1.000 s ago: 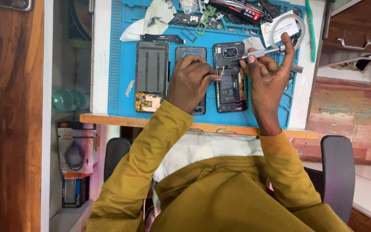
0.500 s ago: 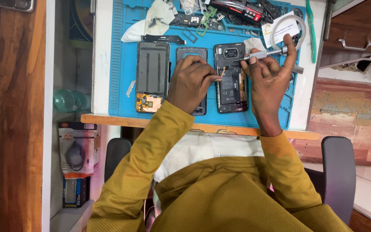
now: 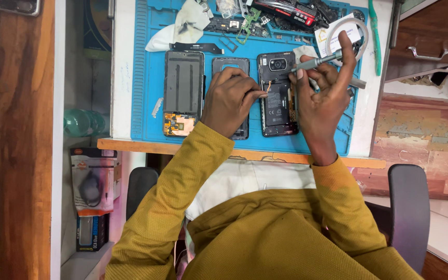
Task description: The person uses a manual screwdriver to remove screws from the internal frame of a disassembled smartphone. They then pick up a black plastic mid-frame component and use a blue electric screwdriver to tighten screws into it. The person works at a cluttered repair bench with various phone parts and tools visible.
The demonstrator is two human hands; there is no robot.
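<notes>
An opened phone body (image 3: 277, 103) lies on a blue work mat (image 3: 151, 67), its insides and camera showing. My left hand (image 3: 230, 98) rests over a dark back cover (image 3: 232, 65) and pinches something thin at the phone's left edge. My right hand (image 3: 323, 96) holds a grey metal screwdriver (image 3: 315, 63), its tip pointing at the phone's upper right. A detached screen panel (image 3: 183, 91) lies left of my hands.
Loose phone parts, a flex cable (image 3: 195, 47) and a white cloth (image 3: 187, 26) crowd the mat's far edge. A tape roll (image 3: 361, 32) and a green tool (image 3: 375, 36) sit at the right. A chair armrest (image 3: 408, 207) is beside me, boxes (image 3: 93, 181) at left.
Both hands stay on the phone; my right hand and the screwdriver have shifted only slightly.
</notes>
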